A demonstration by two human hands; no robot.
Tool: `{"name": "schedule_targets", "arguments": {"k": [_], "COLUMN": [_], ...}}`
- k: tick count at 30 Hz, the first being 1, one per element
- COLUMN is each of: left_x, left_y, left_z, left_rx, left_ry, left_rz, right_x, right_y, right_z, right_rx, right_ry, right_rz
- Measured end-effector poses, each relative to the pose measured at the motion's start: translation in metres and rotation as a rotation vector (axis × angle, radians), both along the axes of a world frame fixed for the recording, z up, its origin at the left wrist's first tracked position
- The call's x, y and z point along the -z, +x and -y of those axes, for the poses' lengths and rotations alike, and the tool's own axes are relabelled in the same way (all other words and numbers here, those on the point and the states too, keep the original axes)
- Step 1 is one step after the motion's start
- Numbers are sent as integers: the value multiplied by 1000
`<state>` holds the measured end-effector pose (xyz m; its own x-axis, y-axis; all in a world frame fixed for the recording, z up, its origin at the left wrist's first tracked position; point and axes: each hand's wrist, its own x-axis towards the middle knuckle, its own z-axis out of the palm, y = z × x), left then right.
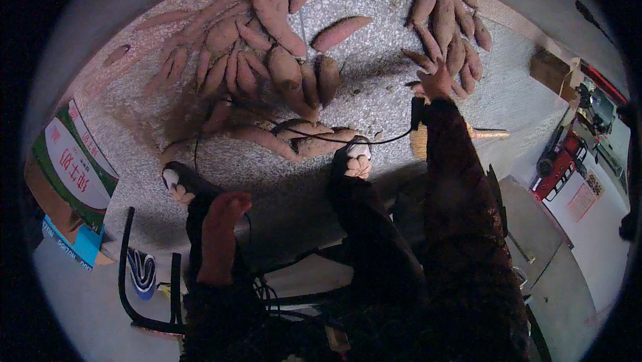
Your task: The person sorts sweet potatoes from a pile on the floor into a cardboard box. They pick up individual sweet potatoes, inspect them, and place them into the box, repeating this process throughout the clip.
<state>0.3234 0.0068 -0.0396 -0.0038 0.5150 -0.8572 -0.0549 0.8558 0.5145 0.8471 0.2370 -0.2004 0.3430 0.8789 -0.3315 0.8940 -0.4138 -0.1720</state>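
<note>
My right hand (435, 82) reaches out to the lower edge of a heap of sweet potatoes (443, 15). Its fingers lie against a small sweet potato (417, 59), but whether they grip it is unclear. A dark band with a cable (391, 137) is at that wrist. My left hand (235, 205) is low over my left leg, its fingers hard to make out. A larger spread of sweet potatoes (286, 68) covers the floor ahead, with one sweet potato (342, 32) lying apart between the heaps. Several more sweet potatoes (321, 142) lie just before my feet.
A straw hand brush (419, 142) lies partly behind my right forearm. My shoes (358, 150) rest on the speckled floor (373, 111). Printed cartons (75, 164) stand at the left, near a black metal frame (128, 266). At the right are a brown box (552, 75) and a red toy vehicle (560, 164).
</note>
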Motion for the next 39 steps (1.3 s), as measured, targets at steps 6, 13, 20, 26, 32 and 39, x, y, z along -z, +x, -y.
{"name": "schedule_targets", "arguments": {"k": [6,13,20,26,32,39], "left_x": [0,-10,-4,1,-2,-5], "left_y": [8,22,19,12,14,10], "left_z": [-8,-17,-21,-18,-18,-16], "left_rx": [144,-47,-47,-17,-90,-75], "left_ry": [45,-145,-192,-221,-187,-197], "left_rz": [-48,-16,-28,-34,-5,-7], "right_x": [6,24,40,26,51,52], "right_y": [12,13,-11,-24,-40,-44], "right_z": [-40,-33,-16,-30,-83,-97], "right_rx": [65,-142,-296,-452,-211,11], "right_ry": [-67,-208,-227,104,269,19], "right_rz": [-144,427,453,151,128,-29]}}
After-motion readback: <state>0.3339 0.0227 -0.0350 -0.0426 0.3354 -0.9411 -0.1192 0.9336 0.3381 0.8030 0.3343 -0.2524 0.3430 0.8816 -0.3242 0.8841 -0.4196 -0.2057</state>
